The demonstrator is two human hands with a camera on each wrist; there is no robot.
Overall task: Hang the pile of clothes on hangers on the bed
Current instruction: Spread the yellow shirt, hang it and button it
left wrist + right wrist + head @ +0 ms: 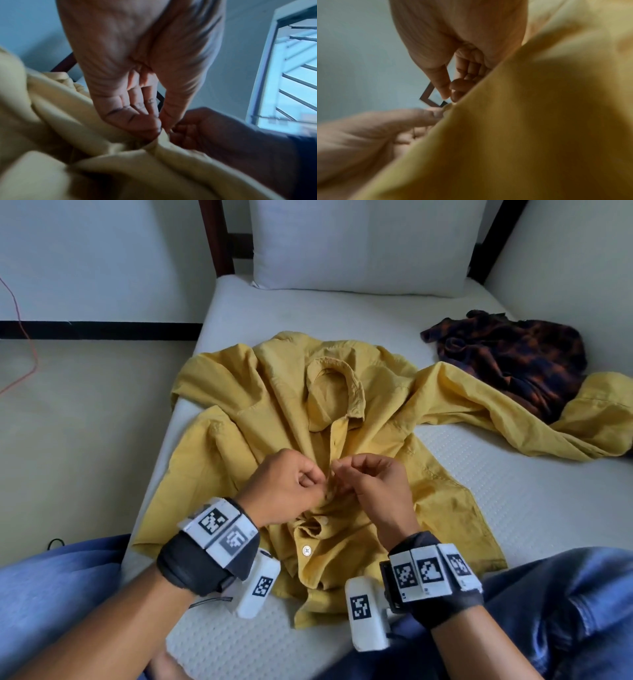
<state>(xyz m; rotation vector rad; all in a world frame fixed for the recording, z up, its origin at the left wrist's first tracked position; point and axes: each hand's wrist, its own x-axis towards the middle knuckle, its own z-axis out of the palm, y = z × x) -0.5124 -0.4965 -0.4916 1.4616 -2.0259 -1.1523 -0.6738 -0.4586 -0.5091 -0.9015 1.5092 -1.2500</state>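
A yellow button-up shirt (274, 412) lies spread front-up on the white bed (513, 491), collar toward the pillow. My left hand (291, 484) and right hand (370, 484) meet over its button placket at mid-chest. Each pinches the yellow fabric edge between thumb and curled fingers. In the left wrist view the left hand (150, 128) grips the shirt (85, 155) fold, with the right hand (214, 132) facing it. In the right wrist view the right hand (450, 94) pinches at the shirt (539, 128) edge. A white button (306, 550) shows lower on the placket. No hanger is in view.
A dark orange-and-black plaid garment (513, 357) lies crumpled at the bed's right, partly on the yellow sleeve. A white pillow (359, 244) leans at the head. The floor (85, 422) lies left of the bed. My blue-trousered legs (565, 594) frame the near edge.
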